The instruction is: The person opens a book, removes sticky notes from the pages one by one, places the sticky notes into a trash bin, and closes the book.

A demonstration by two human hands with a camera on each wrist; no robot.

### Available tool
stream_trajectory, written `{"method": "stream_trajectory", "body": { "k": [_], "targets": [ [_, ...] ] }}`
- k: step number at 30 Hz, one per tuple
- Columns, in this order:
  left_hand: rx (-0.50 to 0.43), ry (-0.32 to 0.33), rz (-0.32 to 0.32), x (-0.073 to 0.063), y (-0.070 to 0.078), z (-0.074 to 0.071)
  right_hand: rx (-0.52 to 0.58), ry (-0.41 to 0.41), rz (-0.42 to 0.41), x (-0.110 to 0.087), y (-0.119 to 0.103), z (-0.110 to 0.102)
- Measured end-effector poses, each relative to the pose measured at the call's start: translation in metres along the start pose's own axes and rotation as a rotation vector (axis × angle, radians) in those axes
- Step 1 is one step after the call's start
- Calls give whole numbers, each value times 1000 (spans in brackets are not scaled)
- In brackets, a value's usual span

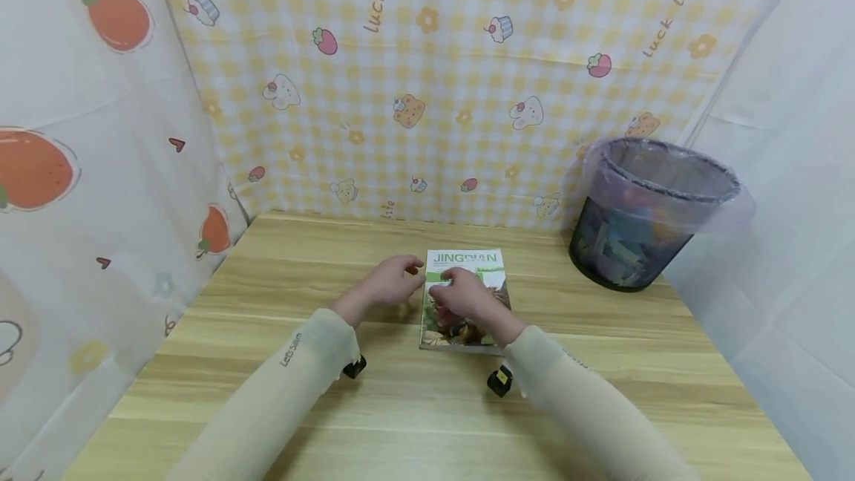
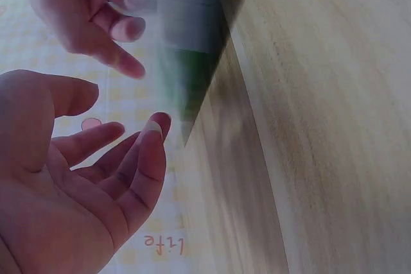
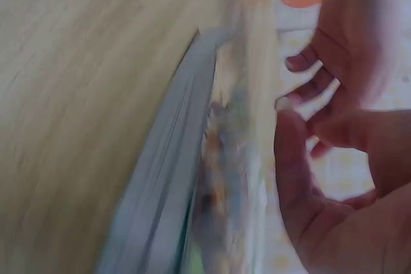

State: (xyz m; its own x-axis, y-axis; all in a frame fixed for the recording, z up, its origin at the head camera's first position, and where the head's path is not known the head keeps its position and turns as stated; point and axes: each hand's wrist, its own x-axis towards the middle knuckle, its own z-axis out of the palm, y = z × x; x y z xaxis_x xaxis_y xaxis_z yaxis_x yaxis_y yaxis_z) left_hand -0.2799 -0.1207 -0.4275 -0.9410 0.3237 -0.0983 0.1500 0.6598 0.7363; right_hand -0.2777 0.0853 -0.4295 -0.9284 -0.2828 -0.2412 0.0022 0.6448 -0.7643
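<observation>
A thick book (image 1: 461, 262) with a white, green and animal-picture cover lies on the wooden table, its title reading "JINGDIAN". Beside its left edge hovers my left hand (image 1: 395, 280), fingers loosely bent and nothing between them. My right hand (image 1: 467, 295) is over the cover, hiding part of it, with relaxed, bent fingers. In the left wrist view the book (image 2: 189, 30) is blurred, and the left fingertips are close to its corner. The right wrist view shows the page edges of the book (image 3: 160, 158), with the right hand (image 3: 347, 222) apart from them.
At the back right stands a dark bin (image 1: 611, 243) lined with a purplish bag (image 1: 657, 203), with colourful things inside. Patterned cloth (image 1: 414, 147) hangs behind the table (image 1: 401, 421), with more cloth on both sides. Small black devices (image 1: 499, 381) sit under both wrists.
</observation>
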Motion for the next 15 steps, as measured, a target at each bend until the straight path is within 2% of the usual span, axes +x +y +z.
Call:
{"method": "stream_trajectory", "body": {
  "k": [2, 3, 5, 7, 9, 11, 13, 15],
  "targets": [
    [-1, -13, 26, -1, 2, 3, -68, 6, -61, -6, 7, -12],
    [14, -31, 44, -2, 3, 4, -145, 28, -85, -10, 12, -20],
    [76, -100, 84, -4, 5, 8, -312, 75, -115, -19, 25, -37],
    [142, -193, 105, -7, 6, 12, -435, 59, -141, -26, 40, -50],
    [234, -275, 115, -9, 7, 15, -482, -3, -137, -31, 54, -57],
    [313, -316, 108, -11, 8, 18, -495, -75, -147, -32, 66, -60],
    [385, -316, 106, -12, 7, 20, -483, -114, -142, -31, 73, -60],
    [437, -296, 108, -13, 5, 22, -478, -118, -136, -29, 77, -59]
  ]
}}
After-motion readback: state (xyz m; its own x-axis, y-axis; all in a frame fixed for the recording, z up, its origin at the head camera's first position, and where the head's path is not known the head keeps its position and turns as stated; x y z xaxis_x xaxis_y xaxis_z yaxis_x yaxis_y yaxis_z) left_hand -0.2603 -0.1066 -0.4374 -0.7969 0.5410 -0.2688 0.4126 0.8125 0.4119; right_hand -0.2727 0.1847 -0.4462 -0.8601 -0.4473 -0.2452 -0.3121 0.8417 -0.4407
